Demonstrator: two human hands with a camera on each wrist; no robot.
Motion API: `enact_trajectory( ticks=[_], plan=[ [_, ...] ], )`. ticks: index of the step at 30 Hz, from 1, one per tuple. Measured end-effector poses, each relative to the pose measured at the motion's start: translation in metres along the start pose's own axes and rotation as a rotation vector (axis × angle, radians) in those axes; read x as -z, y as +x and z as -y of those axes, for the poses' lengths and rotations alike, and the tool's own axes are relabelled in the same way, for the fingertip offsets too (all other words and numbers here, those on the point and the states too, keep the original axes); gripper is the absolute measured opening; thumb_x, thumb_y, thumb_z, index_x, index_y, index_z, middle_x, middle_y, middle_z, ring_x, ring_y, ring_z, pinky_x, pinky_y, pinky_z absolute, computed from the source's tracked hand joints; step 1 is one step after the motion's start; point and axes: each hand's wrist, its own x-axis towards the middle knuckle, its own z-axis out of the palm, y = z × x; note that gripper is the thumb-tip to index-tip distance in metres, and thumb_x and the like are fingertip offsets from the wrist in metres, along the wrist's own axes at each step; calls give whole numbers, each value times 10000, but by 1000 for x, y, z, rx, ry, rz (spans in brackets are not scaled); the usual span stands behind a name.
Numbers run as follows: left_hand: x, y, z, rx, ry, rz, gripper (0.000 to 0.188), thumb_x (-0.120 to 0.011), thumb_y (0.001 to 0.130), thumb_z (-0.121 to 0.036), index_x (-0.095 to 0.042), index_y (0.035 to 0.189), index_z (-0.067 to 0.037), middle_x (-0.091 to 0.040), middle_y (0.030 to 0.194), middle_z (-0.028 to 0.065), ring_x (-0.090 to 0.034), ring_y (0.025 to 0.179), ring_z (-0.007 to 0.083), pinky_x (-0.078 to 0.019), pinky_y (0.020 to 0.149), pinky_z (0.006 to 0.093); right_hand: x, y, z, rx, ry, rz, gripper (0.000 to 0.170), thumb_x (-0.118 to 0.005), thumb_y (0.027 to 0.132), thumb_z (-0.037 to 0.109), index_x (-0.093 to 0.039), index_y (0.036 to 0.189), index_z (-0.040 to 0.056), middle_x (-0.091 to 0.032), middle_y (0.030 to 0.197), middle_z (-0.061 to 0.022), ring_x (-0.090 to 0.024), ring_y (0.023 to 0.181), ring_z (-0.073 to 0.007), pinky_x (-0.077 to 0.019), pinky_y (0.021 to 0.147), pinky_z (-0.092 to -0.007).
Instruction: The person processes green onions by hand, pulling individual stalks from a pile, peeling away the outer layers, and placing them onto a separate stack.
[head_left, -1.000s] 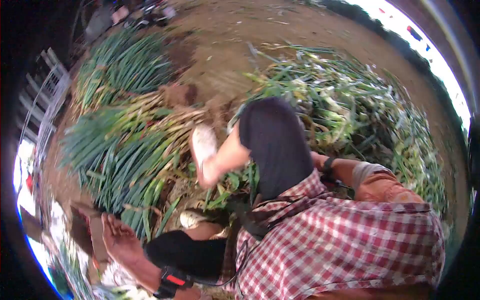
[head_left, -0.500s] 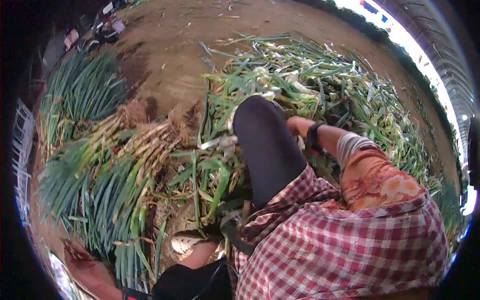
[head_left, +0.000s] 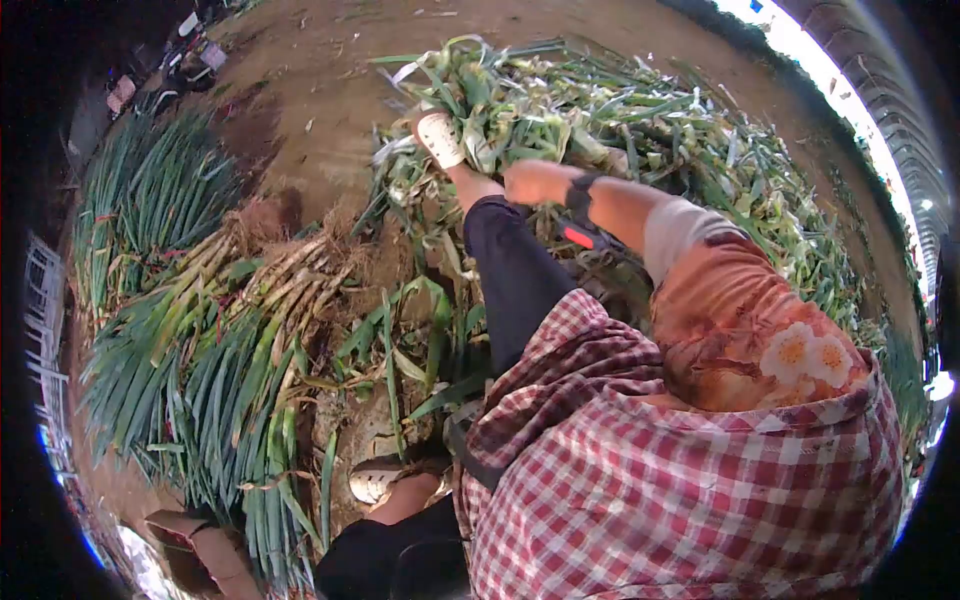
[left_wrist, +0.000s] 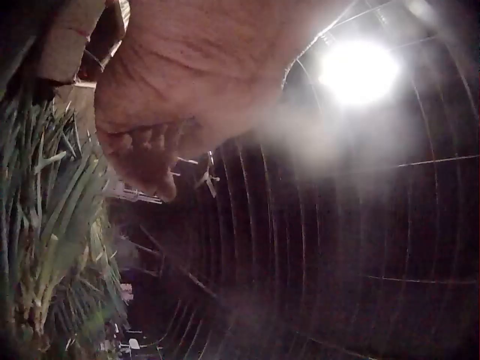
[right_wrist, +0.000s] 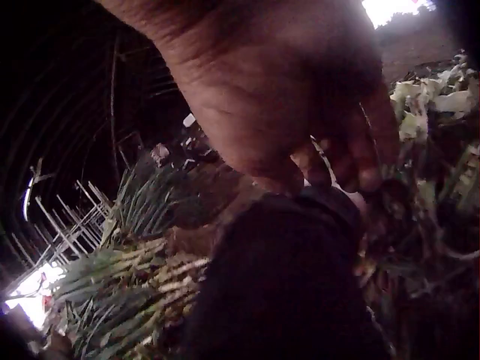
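Note:
My right hand (head_left: 532, 183) is beside the lower right leg, close to a heap of loose green onion leaves and peelings (head_left: 640, 135). In the right wrist view, the fingers of that hand (right_wrist: 300, 97) hang down at the dark trouser leg (right_wrist: 277, 277), their tips partly hidden, and no held object shows. The right foot, in a pale shoe with holes (head_left: 440, 140), is stretched out against the heap's near-left edge. My left hand (left_wrist: 187, 82) shows only in the left wrist view, its fingers loosely bent and holding nothing, near the leaves of bundled green onions (left_wrist: 60, 217).
Bundles of green onions (head_left: 190, 340) with roots attached lie on the soil at left, and another stack (head_left: 150, 205) is behind them. A cardboard box (head_left: 215, 555) stands at lower left. Loose leaves (head_left: 430, 330) lie between the legs, near the left shoe (head_left: 375, 485).
The right foot has swung from beside the bundles out to the leaf heap, and the leg has straightened. My right hand has moved forward along it. My left hand has left the head view.

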Motion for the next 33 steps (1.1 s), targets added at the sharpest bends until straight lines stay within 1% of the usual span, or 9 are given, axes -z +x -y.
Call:
enact_trajectory(
  ticks=[3,4,9,17,20,25,27,30,33],
  plan=[
    [-28,-6,4,27,-50,37,304,-455,858,-144,-475,1107,28,-514,943,93,-505,792,143,-417,685,235,7,-91,5,-27,15,175,262,-487,693,236,-584,729,-5,-583,741,-189,-556,689,-369,-429,589,-455],
    [-30,-9,6,40,-54,45,303,-456,859,-148,-476,1103,29,-514,932,92,-503,784,142,-415,678,235,0,-121,-10,325,-236,279,250,-496,689,234,-586,718,3,-589,747,-177,-561,695,-356,-440,594,-435],
    [-14,-6,8,69,-42,121,300,-463,864,-170,-485,1083,34,-510,875,86,-493,742,134,-408,641,232,-27,-206,-22,-45,-119,686,249,-488,690,207,-605,728,-10,-592,720,-170,-560,659,-320,-446,569,-400],
    [-64,-17,26,150,-58,98,294,-487,843,-134,-493,1095,18,-554,886,62,-521,705,102,-437,612,198,-125,-200,10,292,581,171,255,-555,649,214,-582,752,-18,-575,712,-194,-535,652,-356,-410,587,-420],
    [-40,-4,35,150,-6,133,286,-486,837,-126,-509,1094,-1,-580,950,58,-544,760,91,-455,633,198,-165,-196,8,261,249,442,223,-539,656,183,-583,740,-19,-569,677,-164,-523,605,-322,-402,567,-418],
    [-17,-25,39,118,-18,37,183,-538,814,-146,-575,963,-46,-606,814,17,-560,683,86,-453,579,199,-79,-184,38,104,98,728,227,-528,681,188,-587,776,-10,-587,725,-152,-539,646,-296,-413,600,-416],
    [-10,-34,42,155,-42,-145,174,-545,814,-151,-575,952,-50,-611,832,24,-566,697,80,-466,581,191,-142,-154,-23,338,263,564,201,-531,679,131,-587,822,1,-600,780,-150,-564,711,-290,-429,632,-406],
    [-7,-52,36,124,-144,-14,175,-545,816,-154,-571,954,-50,-619,863,34,-575,721,81,-475,588,186,-126,-129,-29,-27,782,380,193,-534,668,57,-585,848,7,-607,812,-150,-577,753,-288,-438,644,-390],
    [17,-56,40,202,-110,-133,180,-541,820,-155,-565,964,-50,-613,868,35,-578,732,86,-476,581,185,-77,-100,-13,214,426,265,139,-538,673,45,-589,797,6,-600,738,-141,-565,674,-284,-422,598,-382]
  ],
)
